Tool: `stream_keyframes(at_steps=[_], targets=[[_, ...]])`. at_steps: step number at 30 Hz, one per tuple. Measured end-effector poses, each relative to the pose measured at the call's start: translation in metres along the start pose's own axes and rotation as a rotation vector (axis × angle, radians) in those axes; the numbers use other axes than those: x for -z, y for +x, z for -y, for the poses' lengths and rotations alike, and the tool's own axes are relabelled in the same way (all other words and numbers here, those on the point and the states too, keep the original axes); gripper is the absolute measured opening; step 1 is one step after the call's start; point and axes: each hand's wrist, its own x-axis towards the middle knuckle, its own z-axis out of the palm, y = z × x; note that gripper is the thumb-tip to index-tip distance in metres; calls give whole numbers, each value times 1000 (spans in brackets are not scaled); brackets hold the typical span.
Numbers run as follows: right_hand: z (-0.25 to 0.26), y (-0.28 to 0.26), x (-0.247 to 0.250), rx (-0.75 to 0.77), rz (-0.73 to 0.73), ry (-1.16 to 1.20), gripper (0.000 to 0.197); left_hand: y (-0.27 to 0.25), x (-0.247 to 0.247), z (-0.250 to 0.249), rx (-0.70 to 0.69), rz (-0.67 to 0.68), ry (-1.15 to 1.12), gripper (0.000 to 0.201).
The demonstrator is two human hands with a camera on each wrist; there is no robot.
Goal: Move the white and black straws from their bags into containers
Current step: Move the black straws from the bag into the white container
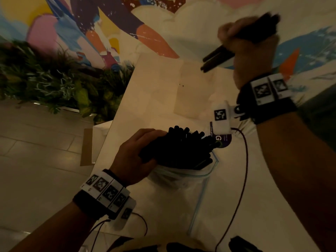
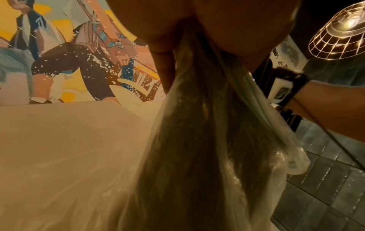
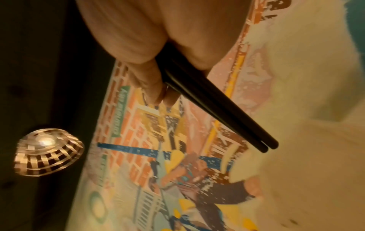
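A thick bundle of black straws (image 1: 181, 148) sticks out of a clear zip bag (image 1: 183, 188) on the white table (image 1: 156, 91). My left hand (image 1: 134, 157) grips the bag and the bundle near the bag's mouth; in the left wrist view the bag (image 2: 207, 156) hangs down from the fingers with dark straws inside. My right hand (image 1: 249, 46) is raised high at the upper right, fist curled round a few black straws (image 1: 216, 59) that point down and left. The right wrist view shows two of those black straws (image 3: 217, 109) jutting from the fist (image 3: 158, 46).
A purple-labelled item (image 1: 222, 139) lies just right of the bundle. Green plants (image 1: 54, 82) line the table's left side below a painted mural (image 1: 91, 24). Dark objects (image 1: 243, 244) sit at the table's near edge. A lit wire lamp (image 2: 339, 31) hangs overhead.
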Motion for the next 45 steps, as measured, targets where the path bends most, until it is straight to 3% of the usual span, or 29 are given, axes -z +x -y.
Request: stream_keyframes(at_steps=[7,12,16,19,24,28,30,34,37,40,45], targets=[[-51,-11,17,-445,5,-351,28,-5,-4,4,-18,1,2,55],[-60,-9,19,-436,-13,-437,22,-4,-4,5,-8,-6,8,54],[-63,-8,24,-517,-6,-702,44,-5,-4,7,-1,-19,28,56],[-66,-13,28,-580,77,-936,73,-5,-4,6,-5,-23,22,56],[-70,-24,31,-679,146,-1103,48,-7,-3,6,-6,-24,24,56],[-68,-30,33,-770,112,-1050,89,-8,-3,6,-9,-21,21,56],[-64,-32,38,-835,167,-1052,97,-8,-3,6,-13,-24,25,56],[-33,-37,46,-783,190,-980,83,-7,-3,6,-24,-26,35,56],[6,-56,56,-735,162,-735,58,-7,-4,7,-36,-26,56,54],[35,-92,76,-809,181,-521,45,-6,-4,7,-34,-34,77,54],[54,-161,89,-997,322,-360,77,-6,-3,6,-21,-28,54,54]])
